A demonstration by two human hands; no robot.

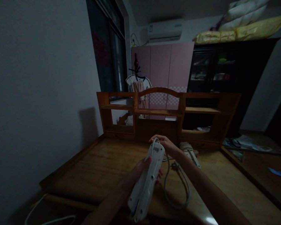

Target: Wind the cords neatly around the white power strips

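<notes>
A long white power strip [149, 179] is tilted over the wooden desk, its underside with screw holes and a small label facing me. My left hand [142, 166] is closed around its middle, thumb on the near side and fingertips showing past the far edge. At the strip's upper end, my right hand [164, 143] has its fingers bent over the spot where the cord comes out; they appear to grip the cord. The grey-white cord [188, 196] hangs in a loop to the right. Its dark plug [175, 165] rests on the desktop.
Behind the strip, a bundled white cord with a flat white piece [190, 153] lies on the wooden desktop [103, 165]. A wooden shelf unit [158, 111] stands along the back edge. A wall is at left; papers [245, 142] lie at right. A thin white cable [35, 204] is at lower left.
</notes>
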